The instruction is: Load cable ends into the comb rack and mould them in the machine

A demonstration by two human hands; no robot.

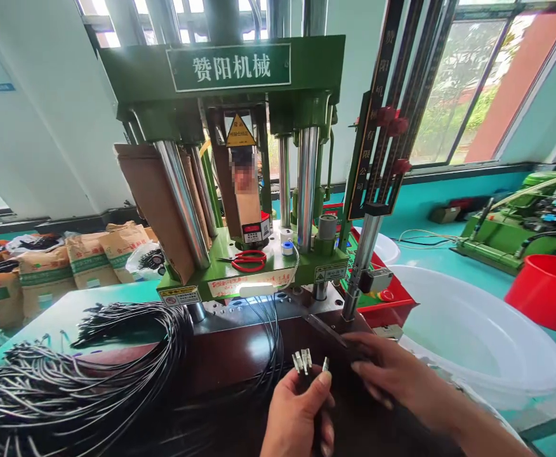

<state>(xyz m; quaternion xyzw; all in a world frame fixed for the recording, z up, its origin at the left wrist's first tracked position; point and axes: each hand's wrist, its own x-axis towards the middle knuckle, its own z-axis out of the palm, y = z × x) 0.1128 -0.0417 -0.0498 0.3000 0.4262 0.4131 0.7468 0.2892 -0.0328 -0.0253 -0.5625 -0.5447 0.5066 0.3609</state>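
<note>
Near the bottom centre, my left hand (299, 409) is closed with several small silvery metal terminals (303, 360) sticking up from its fingers. One more terminal (325, 364) stands between thumb and forefinger. What lies below them inside the hand is hidden. To the right, my right hand (385, 365) curls round the near end of a dark flat bar (326, 330), which reaches toward the base of a green press (263, 273). Behind my left hand, thin dark cables (272, 343) run down from the press onto the dark tabletop.
A large bundle of black cables (116, 368) covers the left of the table. Red-handled snips (248, 260) and a blue-and-white tape roll (287, 248) lie on the press plate. At right stand a white tub (478, 317) and a red bucket (549, 295). Paper sacks (47, 273) stand far left.
</note>
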